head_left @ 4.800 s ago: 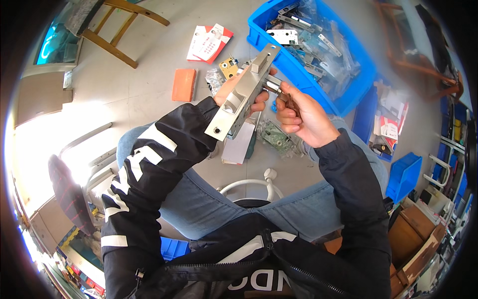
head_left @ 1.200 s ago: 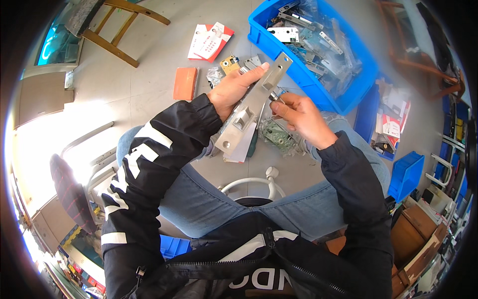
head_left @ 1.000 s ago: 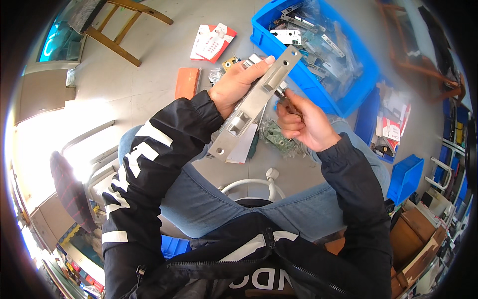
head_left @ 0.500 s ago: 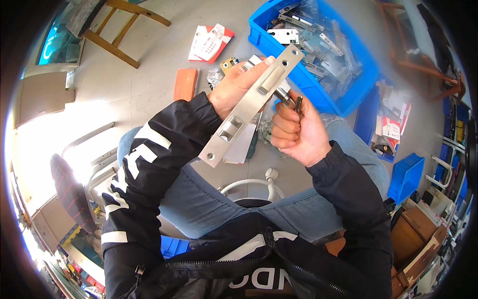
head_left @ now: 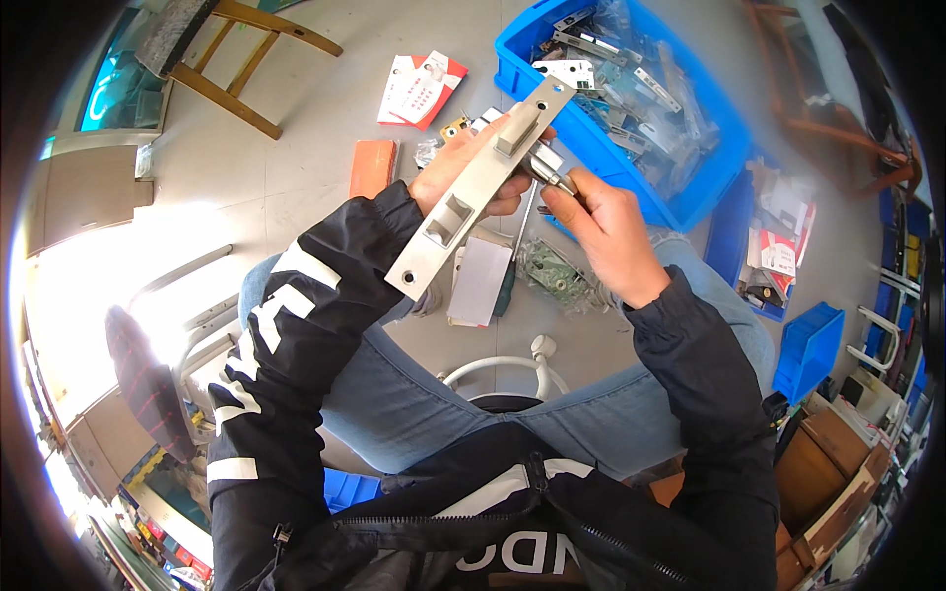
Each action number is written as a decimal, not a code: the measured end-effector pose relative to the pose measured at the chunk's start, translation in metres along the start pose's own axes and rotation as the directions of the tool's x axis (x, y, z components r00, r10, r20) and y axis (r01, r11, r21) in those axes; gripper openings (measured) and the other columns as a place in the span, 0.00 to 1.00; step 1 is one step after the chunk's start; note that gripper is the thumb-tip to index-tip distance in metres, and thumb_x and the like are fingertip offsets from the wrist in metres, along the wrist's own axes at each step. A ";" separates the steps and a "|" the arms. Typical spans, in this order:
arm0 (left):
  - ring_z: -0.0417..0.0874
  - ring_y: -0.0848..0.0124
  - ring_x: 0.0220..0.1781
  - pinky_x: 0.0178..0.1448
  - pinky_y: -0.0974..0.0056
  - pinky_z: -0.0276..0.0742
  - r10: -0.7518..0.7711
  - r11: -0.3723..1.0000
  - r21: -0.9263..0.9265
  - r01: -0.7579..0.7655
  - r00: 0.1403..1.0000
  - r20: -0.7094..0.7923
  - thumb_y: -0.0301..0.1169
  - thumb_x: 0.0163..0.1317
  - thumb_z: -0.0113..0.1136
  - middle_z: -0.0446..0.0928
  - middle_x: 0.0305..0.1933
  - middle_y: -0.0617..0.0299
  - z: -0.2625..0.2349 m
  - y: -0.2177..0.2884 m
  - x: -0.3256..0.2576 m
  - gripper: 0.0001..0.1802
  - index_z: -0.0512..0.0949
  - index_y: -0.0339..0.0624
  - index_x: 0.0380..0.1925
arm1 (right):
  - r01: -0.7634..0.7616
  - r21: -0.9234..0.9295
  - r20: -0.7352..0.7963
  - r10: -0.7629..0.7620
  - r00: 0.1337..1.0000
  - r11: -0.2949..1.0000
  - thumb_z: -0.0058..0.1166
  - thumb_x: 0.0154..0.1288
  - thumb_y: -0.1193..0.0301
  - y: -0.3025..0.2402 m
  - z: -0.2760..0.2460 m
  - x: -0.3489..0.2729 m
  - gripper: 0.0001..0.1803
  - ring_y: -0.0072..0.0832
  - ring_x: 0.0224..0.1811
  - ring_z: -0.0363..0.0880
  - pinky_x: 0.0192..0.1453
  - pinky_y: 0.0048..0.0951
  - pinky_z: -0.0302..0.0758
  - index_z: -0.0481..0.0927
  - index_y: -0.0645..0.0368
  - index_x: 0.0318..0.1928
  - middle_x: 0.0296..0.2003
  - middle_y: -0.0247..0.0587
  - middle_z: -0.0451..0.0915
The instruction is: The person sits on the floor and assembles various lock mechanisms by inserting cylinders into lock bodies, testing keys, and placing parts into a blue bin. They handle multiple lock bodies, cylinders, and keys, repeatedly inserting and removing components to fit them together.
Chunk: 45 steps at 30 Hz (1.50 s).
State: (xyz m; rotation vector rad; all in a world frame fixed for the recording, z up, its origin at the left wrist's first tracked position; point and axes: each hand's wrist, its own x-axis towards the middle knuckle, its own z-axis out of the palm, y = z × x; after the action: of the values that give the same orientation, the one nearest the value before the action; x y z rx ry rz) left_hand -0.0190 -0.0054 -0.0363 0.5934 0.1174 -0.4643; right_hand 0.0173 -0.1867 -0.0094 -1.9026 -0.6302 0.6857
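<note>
A mortise lock with a long brushed-metal faceplate (head_left: 473, 204) is held at a slant in front of me. My left hand (head_left: 455, 165) is closed round the lock body behind the plate, its fingers partly hidden by it. On the plate a latch and a long raised bolt (head_left: 516, 135) stick out. From the lock's right side juts a shiny lock cylinder (head_left: 545, 165). At the cylinder's outer end, the thumb and fingers of my right hand (head_left: 603, 222) pinch a key, which is mostly covered by them.
A blue crate (head_left: 680, 202) full of metal lock parts and plastic bags stands beyond my right hand. On the floor lie red-and-white leaflets (head_left: 422, 91), an orange box (head_left: 373, 167), a white card (head_left: 480, 282) and a bagged green part (head_left: 555, 273). A wooden stool (head_left: 236, 74) is far left.
The lock has shifted slightly left and its plate has turned more edge-on. My right hand has rolled from a fist with the key's head showing to a pinch with its back up.
</note>
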 end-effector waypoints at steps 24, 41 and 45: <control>0.57 0.80 0.15 0.17 0.75 0.52 -0.018 1.000 0.010 0.021 0.982 -0.186 0.45 0.65 0.39 0.61 0.22 0.68 0.007 -0.001 -0.001 0.20 0.68 0.43 0.47 | -0.203 0.228 0.034 0.201 0.979 0.952 0.48 0.63 0.64 -0.002 0.002 -0.004 0.12 0.18 0.14 0.56 0.18 0.20 0.54 0.71 0.62 0.33 0.14 0.29 0.60; 0.59 0.79 0.18 0.18 0.74 0.54 0.013 0.999 0.044 -0.010 0.996 -0.086 0.45 0.65 0.39 0.61 0.24 0.67 -0.003 -0.004 0.001 0.20 0.67 0.41 0.47 | 0.188 -0.422 -0.183 -0.286 0.941 0.887 0.55 0.55 0.73 0.001 0.007 -0.005 0.09 0.27 0.18 0.69 0.22 0.28 0.65 0.71 0.64 0.34 0.21 0.43 0.73; 0.63 0.76 0.22 0.20 0.72 0.58 0.028 0.994 -0.104 -0.031 0.999 -0.032 0.43 0.64 0.42 0.64 0.28 0.62 -0.012 -0.009 0.002 0.21 0.65 0.39 0.49 | 0.237 -0.638 -0.167 -0.432 0.886 0.733 0.56 0.53 0.74 0.007 0.007 0.000 0.09 0.34 0.22 0.74 0.24 0.31 0.68 0.72 0.62 0.34 0.25 0.45 0.75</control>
State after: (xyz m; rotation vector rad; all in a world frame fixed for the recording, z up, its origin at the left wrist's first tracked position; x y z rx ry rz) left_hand -0.0212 -0.0053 -0.0513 0.4985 0.1605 -0.4183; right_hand 0.0133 -0.1846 -0.0182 -2.3180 -1.0523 -0.0877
